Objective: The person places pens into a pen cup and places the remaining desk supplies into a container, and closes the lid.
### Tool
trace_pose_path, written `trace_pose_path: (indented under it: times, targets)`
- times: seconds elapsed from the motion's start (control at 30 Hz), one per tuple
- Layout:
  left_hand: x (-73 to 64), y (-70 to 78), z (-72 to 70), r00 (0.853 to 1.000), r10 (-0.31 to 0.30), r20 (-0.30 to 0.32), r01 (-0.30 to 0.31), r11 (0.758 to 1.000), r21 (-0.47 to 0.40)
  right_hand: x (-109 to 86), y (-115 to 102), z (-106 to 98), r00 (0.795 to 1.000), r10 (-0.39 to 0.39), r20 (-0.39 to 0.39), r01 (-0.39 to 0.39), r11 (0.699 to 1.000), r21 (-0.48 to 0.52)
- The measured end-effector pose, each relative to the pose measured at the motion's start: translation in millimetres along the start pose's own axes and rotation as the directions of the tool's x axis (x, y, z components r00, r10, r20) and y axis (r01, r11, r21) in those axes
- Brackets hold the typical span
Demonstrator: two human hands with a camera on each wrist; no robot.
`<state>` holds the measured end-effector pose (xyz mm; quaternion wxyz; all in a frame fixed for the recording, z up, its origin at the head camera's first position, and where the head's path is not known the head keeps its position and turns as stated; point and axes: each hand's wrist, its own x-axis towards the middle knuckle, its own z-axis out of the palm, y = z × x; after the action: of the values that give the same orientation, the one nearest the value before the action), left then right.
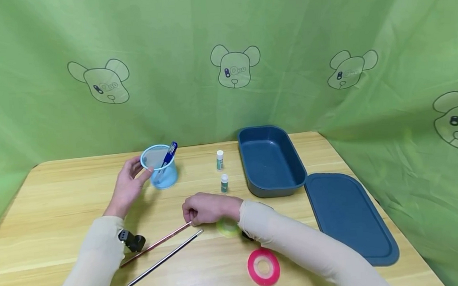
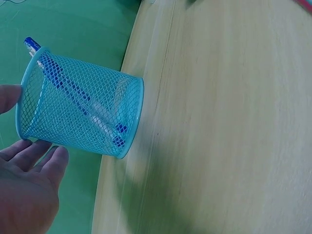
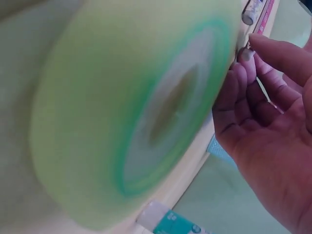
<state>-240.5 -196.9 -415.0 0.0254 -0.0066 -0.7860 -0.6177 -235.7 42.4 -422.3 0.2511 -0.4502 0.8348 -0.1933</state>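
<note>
In the head view my left hand [image 1: 128, 183] holds a light-blue mesh pen cup [image 1: 164, 177] by its rim, thumb on one side and fingers on the other. A blue pen [image 1: 169, 155] leans inside the cup; the left wrist view shows the pen [image 2: 73, 90] through the mesh. My right hand [image 1: 209, 207], fingers curled, pinches at the upper end of a red pencil [image 1: 156, 244] lying slantwise on the table. Beside it lies a dark striped pencil [image 1: 165, 259]. Under the right wrist is a yellow-green tape roll [image 1: 228, 228], which looms large [image 3: 87, 122] in the right wrist view.
Two glue sticks [image 1: 220, 160] stand upright behind the right hand. A dark blue box [image 1: 274, 188] sits at the back right, its flat lid [image 1: 351, 218] beside it. A pink tape roll [image 1: 264, 280] lies near the right forearm. A green curtain [image 1: 178, 98] borders the wooden table [image 1: 66, 207].
</note>
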Motion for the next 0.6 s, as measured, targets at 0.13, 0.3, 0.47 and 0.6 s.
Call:
trace_pose_path:
  times: [0.13, 0.3, 0.47, 0.6]
  targets:
    - [0.7, -0.9, 0.0, 1.000, 0.006, 0.000, -0.006, 1.000, -0.008, -2.3, 3, -5, 1.000, -0.001, -0.023, 0.002, 0.999, 0.040]
    - [1.9, -0.7, -0.7, 1.000, 0.007, 0.005, -0.007, 1.000, -0.006, -6.5, 5, -13, 0.995, -0.003, -0.096, 0.015, 0.992, 0.129]
    - [2.2, -1.6, -0.4, 1.000, 0.009, 0.008, -0.009, 1.000, 0.000, -13.7, 3, -20, 0.985, 0.005, -0.172, 0.036, 0.971, 0.236]
    - [1.2, -1.6, -0.6, 1.000, 0.003, 0.009, -0.003, 1.000, 0.000, -17.6, 2, -26, 0.973, 0.002, -0.231, 0.068, 0.953, 0.296]
